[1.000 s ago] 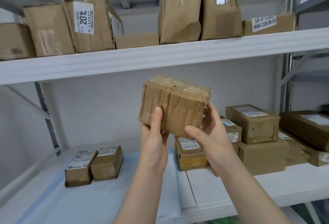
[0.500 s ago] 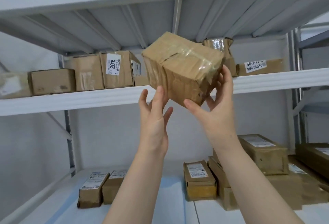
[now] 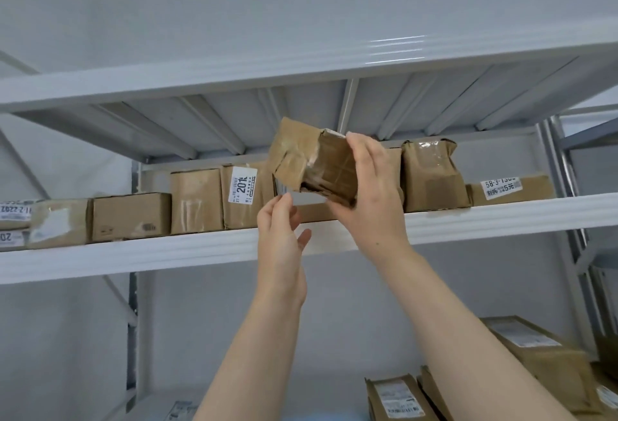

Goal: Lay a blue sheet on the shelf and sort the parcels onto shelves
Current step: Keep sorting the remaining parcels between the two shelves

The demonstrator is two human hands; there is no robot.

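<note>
A taped brown cardboard parcel hangs tilted above the front edge of the middle shelf, over a gap in the row of parcels. My right hand grips it from the right side, fingers over its top and thumb under it. Just below the parcel, my left hand is apart from it with its fingers relaxed and holds nothing. A strip of the blue sheet shows at the bottom on the lower shelf.
Several brown parcels line the middle shelf: a labelled box left of the gap, a tall taped one to its right. The top shelf hangs close overhead. More parcels sit on the lower shelf at right.
The parcel has risen from chest height to the middle shelf and tipped. My left hand has let go of it; my right hand alone holds it now. The view has tilted upward.
</note>
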